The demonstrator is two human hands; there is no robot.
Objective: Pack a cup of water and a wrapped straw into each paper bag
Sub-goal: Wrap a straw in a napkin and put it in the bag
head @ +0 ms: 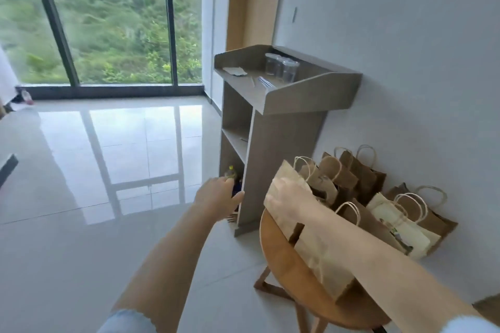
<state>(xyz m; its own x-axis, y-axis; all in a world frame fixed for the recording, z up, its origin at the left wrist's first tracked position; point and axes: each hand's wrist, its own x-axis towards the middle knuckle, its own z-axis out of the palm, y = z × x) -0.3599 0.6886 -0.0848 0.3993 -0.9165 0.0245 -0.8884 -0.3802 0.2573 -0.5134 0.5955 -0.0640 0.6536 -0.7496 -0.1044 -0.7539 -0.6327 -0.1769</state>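
Observation:
A brown paper bag [319, 259] stands on a round wooden stool [284, 273], and my right hand [286, 201] grips its upper edge. My left hand [217, 196] reaches toward the bottom compartment of a grey stand [284, 149], its fingers loosely extended near a bottle with a yellow cap [230, 171]; the fingertips are partly hidden. On the stand's top sit several clear plastic cups [281, 67], wrapped straws [263, 81] and a flat piece of paper [234, 71].
Several more paper bags [378, 197] with twine handles lean against the white wall to the right of the stool. Glossy floor tiles [108, 170] stretch left to a tall window [108, 21].

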